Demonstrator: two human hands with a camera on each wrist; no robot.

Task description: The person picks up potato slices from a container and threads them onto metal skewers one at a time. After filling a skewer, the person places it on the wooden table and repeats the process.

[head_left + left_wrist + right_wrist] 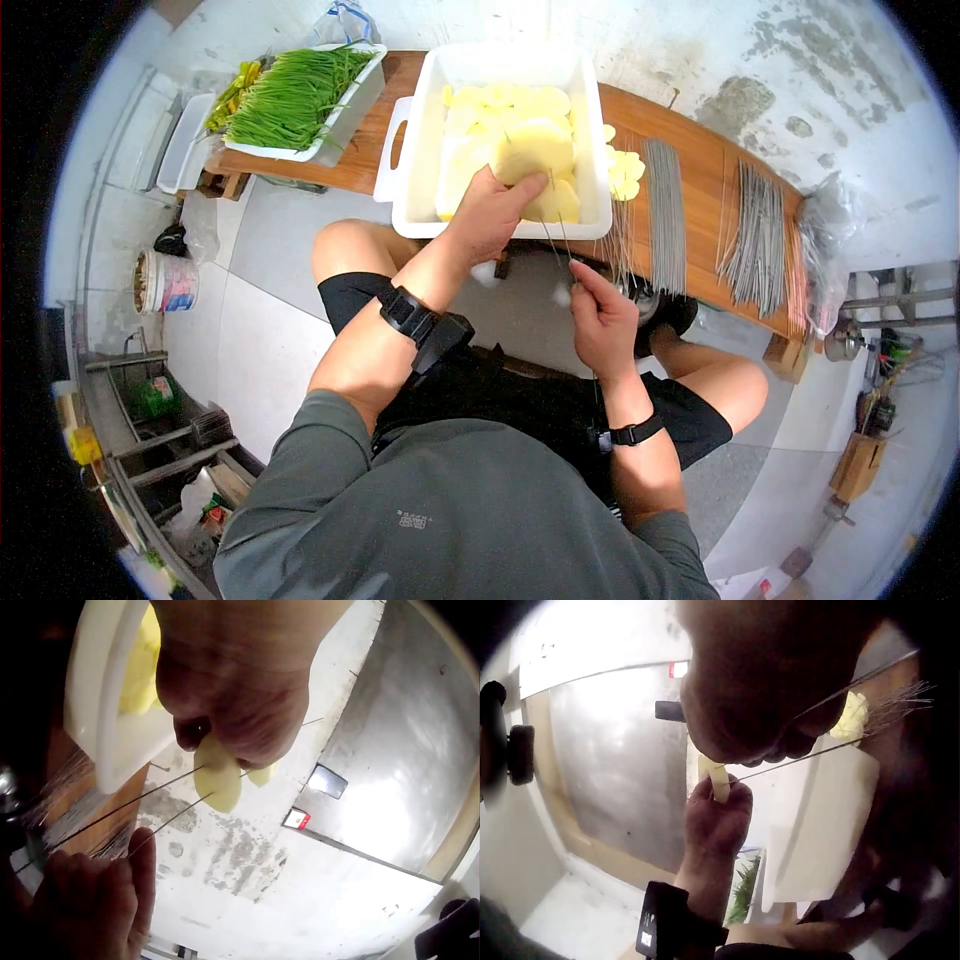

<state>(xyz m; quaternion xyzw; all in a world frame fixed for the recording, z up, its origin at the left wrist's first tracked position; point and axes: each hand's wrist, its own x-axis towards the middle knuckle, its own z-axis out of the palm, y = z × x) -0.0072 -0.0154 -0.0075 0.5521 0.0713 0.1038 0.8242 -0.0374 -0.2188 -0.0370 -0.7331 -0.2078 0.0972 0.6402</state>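
Observation:
My left hand (492, 215) pinches pale yellow potato slices (217, 776) between thumb and fingers, just over the front of a white plastic tub (402, 215). Two thin metal skewers (556, 232) run from the slices toward my right hand (605, 322). That hand pinches a skewer near its lower end, thumb against the curled fingers. In the left wrist view both skewers enter the slice's face, and a tip (313, 721) shows beyond the left hand. More potato slices (480, 110) lie heaped in the tub.
Right of the tub, skewered slices (625, 175) lie on the wooden bench (705, 135). Bundles of grey skewers (664, 215) lie beside them, with more skewers (757, 240) farther right. A white container (345, 118) of green chives (295, 98) stands left.

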